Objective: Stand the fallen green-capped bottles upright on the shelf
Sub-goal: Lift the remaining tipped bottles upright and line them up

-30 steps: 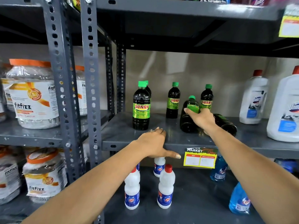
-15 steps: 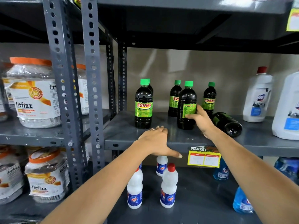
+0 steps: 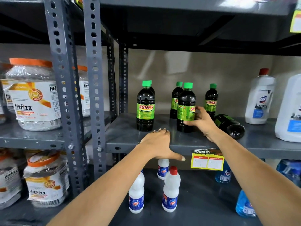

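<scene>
On the grey middle shelf (image 3: 130, 136) stand several dark bottles with green caps and green SUNNY labels. My right hand (image 3: 202, 123) grips the lower right side of one upright bottle (image 3: 186, 108) near the shelf's front. Just right of that hand one dark bottle (image 3: 229, 125) lies on its side, base toward me, its cap hidden. Another upright bottle (image 3: 145, 106) stands at the front left, two more (image 3: 211, 99) behind. My left hand (image 3: 160, 144) rests flat on the shelf's front edge, thumb stretched right, holding nothing.
White jugs with red caps (image 3: 259, 98) stand at the right of the same shelf. A yellow price tag (image 3: 207, 160) hangs on the front edge. Below are small white bottles (image 3: 171, 191) and blue bottles (image 3: 244, 204). Perforated uprights (image 3: 94, 88) and fitfizz jars (image 3: 35, 95) stand left.
My right hand lifted a tilted bottle to standing and now still holds its side. The left hand stayed on the shelf edge.
</scene>
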Motion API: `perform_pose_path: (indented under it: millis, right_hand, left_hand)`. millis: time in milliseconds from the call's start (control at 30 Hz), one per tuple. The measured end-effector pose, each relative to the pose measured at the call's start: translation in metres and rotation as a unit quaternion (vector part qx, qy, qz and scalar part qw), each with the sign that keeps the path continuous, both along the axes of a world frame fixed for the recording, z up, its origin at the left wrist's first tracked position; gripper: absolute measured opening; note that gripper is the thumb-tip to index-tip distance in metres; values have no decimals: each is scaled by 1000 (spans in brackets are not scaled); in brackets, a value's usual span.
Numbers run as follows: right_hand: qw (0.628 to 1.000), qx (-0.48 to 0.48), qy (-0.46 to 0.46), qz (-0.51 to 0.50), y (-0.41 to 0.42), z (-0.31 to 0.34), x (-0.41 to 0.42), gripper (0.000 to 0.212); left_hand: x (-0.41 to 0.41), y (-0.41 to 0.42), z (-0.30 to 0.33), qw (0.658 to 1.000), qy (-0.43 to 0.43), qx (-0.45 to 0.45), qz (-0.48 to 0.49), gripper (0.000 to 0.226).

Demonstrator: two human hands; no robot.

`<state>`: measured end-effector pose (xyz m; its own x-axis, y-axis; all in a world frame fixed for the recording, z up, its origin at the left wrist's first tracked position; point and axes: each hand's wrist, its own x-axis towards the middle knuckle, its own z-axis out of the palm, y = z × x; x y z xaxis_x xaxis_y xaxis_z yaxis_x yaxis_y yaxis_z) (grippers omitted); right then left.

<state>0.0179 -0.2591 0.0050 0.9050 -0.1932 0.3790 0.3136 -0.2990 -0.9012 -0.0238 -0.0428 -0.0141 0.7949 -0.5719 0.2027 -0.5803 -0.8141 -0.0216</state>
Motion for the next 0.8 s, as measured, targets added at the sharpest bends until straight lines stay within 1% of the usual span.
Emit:
perform_pose_path:
  millis: [100,200,333,467,533,733,800]
  right_hand:
    - [1000,9,13,26,-3,-1,2,81]
    - [1000,-10,9,3,0,-2,1,82]
    - [1000,-2,21,17,-2,-1,2,81]
    - [999,-33,10,-11,2,-1,-4,89]
    - [999,-43,5,-15,5,0,-6,89]
    - [997,-76,2,-13,7,0,-13,65]
    - [997,-81,-1,-16,7,0,-13,63]
  left_hand:
    - [-1,-1,0,1000,0,0,-2,120]
    - [-1,0,-1,1000,-2,-3,-2,118]
    - [0,0,-1,1000,-1,-1,1,118]
    - [-1,0,-1,1000,-1,-2,1,118]
    - [-1,0,-1,1000,0,-2,2,119]
    - [-1,0,-1,1000,3,-4,4,118]
    - [0,0,-1,1000,3,-9,5,118]
